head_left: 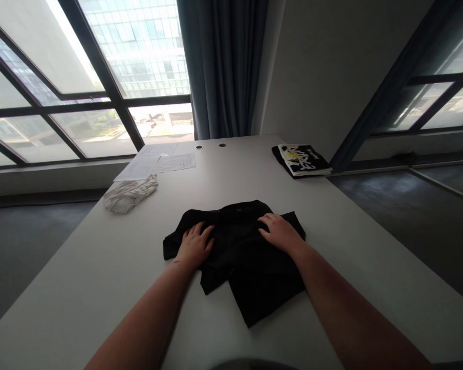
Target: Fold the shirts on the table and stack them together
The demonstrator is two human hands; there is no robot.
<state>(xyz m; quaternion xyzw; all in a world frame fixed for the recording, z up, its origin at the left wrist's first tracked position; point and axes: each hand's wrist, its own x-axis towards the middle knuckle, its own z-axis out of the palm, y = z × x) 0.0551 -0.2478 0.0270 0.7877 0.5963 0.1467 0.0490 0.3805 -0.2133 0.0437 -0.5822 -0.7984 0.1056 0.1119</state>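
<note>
A black short-sleeved shirt (237, 241) lies spread and somewhat rumpled on the white table, its collar toward the far side. The lower hem is uneven, with one corner pointing toward me. My left hand (196, 246) rests on the shirt's left part, fingers spread over the cloth. On the right part, near the sleeve, lies my right hand (280, 232), its fingers stretched out across the fabric. Both palms face down, and the cloth beneath them is hidden.
Left of the shirt is a crumpled white cloth (131, 194), with paper sheets (173, 162) behind it. At the far right sits a folded stack of black and white printed clothes (303, 160). Two round cable holes are at the far end of the white table (100, 277).
</note>
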